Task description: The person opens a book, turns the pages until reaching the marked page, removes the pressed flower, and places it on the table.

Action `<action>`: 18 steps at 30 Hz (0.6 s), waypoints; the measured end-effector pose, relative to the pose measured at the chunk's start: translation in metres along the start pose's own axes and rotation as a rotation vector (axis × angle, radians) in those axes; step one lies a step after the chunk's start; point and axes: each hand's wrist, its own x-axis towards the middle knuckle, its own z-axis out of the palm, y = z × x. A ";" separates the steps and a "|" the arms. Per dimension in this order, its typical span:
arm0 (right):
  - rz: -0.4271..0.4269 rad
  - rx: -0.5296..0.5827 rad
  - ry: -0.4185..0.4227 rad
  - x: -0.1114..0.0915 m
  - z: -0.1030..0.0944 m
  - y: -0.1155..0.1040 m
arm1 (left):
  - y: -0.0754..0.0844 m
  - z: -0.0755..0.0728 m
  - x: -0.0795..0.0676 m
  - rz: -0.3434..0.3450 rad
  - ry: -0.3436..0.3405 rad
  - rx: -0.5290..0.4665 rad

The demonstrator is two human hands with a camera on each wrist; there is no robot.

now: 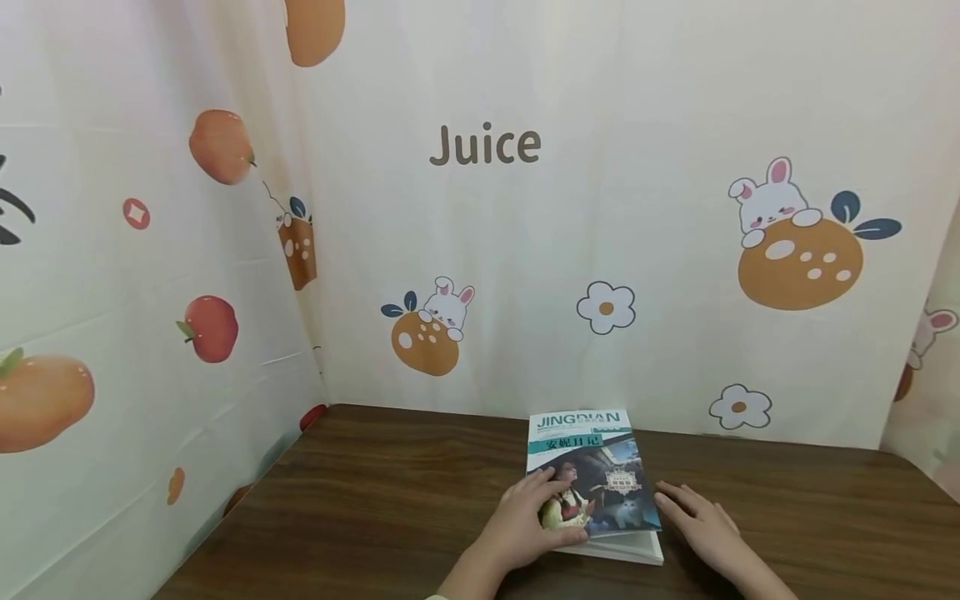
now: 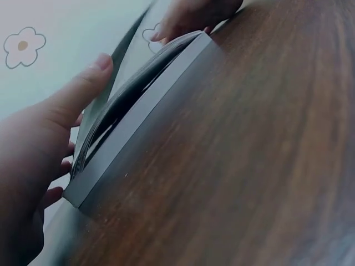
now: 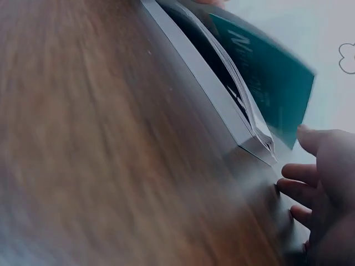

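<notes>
A paperback book (image 1: 611,504) with a dark illustrated cover and a white title band lies on the table. My left hand (image 1: 517,521) rests over its left side, thumb stretched across the lower part of the cover. In the left wrist view, the cover and upper pages (image 2: 105,119) arch up from the lower page block (image 2: 144,113), leaving a dark gap. My right hand (image 1: 705,529) is beside the book's right edge, fingers relaxed. The right wrist view shows a teal cover flap (image 3: 272,83) lifted, with my right thumb (image 3: 310,138) right at its corner.
The brown wood-grain table (image 1: 375,500) reaches back to a pale curtain (image 1: 525,233) printed with fruit, rabbits and flowers. A second curtain side (image 1: 247,367) borders the table on the left. The book's far end lies close to the back curtain.
</notes>
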 end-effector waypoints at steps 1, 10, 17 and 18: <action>0.002 -0.014 0.010 -0.001 0.001 0.000 | 0.000 -0.001 0.000 0.009 0.009 -0.018; -0.061 -0.116 0.078 -0.004 0.011 0.000 | -0.010 -0.011 -0.008 0.335 0.346 0.039; -0.096 -0.102 0.123 -0.005 0.013 0.002 | -0.026 -0.025 -0.008 0.549 0.771 0.065; -0.094 -0.103 0.123 -0.005 0.013 0.002 | -0.029 -0.027 -0.010 0.534 0.798 0.024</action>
